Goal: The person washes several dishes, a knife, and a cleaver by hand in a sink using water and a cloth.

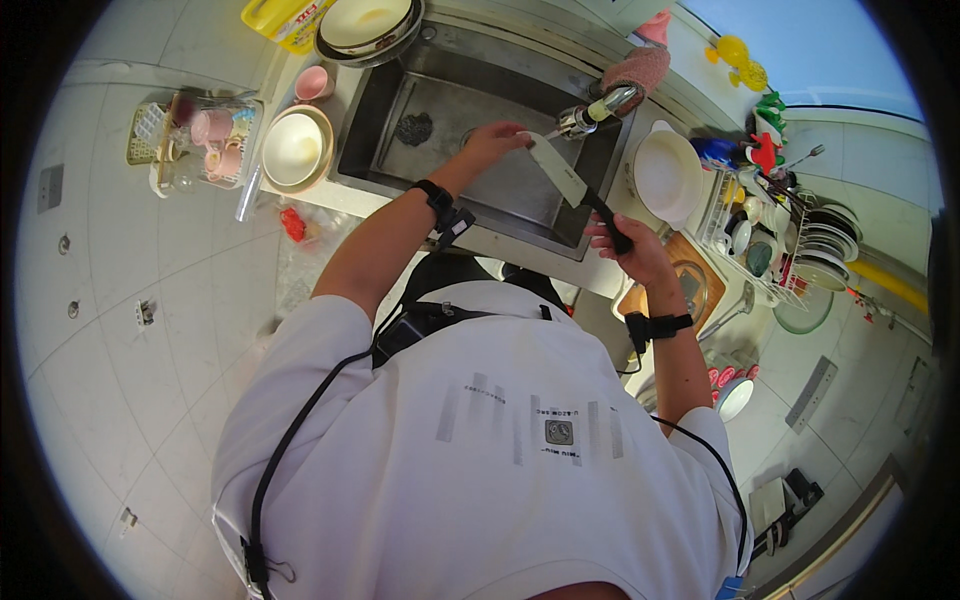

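A kitchen knife [556, 171] with a broad steel blade and a black handle is held over the right part of the steel sink [480, 196]. My right hand [637, 251] holds its handle, with the fingers loosely spread underneath. Beside the blade's tip, my left hand [495, 144] has its fingertips at or touching the metal; the exact contact is too small to tell. The chrome faucet [577, 122] points toward the blade from the far right rim. A dark wire scouring pad [414, 129] lies on the sink floor to the left.
Left of the sink are stacked bowls [292, 150], a pink cup [313, 84] and a pan holding dishes [367, 26]. A white two-handled pot [667, 174] stands right of the sink. Beyond it are a loaded dish rack [780, 225] and a wooden cutting board [701, 274].
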Tool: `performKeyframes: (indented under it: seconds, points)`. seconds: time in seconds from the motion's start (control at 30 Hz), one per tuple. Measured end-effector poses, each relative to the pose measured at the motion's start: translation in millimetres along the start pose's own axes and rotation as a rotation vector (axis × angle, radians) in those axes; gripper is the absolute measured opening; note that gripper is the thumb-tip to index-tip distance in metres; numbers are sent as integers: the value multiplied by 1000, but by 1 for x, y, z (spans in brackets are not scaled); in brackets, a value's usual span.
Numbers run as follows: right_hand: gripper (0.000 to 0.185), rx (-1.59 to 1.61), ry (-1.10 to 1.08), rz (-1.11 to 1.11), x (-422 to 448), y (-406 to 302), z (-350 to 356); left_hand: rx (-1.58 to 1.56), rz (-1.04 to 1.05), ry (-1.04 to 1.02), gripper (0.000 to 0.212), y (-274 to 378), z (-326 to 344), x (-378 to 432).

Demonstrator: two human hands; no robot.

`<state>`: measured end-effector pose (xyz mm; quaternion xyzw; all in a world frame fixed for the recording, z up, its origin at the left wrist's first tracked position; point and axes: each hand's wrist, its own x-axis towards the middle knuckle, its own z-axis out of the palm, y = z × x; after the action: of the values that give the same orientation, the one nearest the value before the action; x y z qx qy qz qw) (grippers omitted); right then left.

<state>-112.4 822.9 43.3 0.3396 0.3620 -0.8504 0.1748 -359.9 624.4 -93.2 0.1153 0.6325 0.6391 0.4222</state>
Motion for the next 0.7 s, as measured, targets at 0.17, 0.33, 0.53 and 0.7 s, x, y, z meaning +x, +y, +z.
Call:
performKeyframes:
  seconds: [0.17,0.33,0.53,0.7]
  points:
    - [38,-52,25,-29,-4,1,0,179,-135,-44,33,13,7,3]
    - [38,-84,71,-54,-5,2,-11,-2,-254,-164,25,9,-3,9]
    - [39,-72,83,-69,-5,1,-28,-141,-272,-223,23,0,-12,14]
    - [41,-100,116,-62,-8,-1,-26,-159,-253,-253,27,7,-13,12]
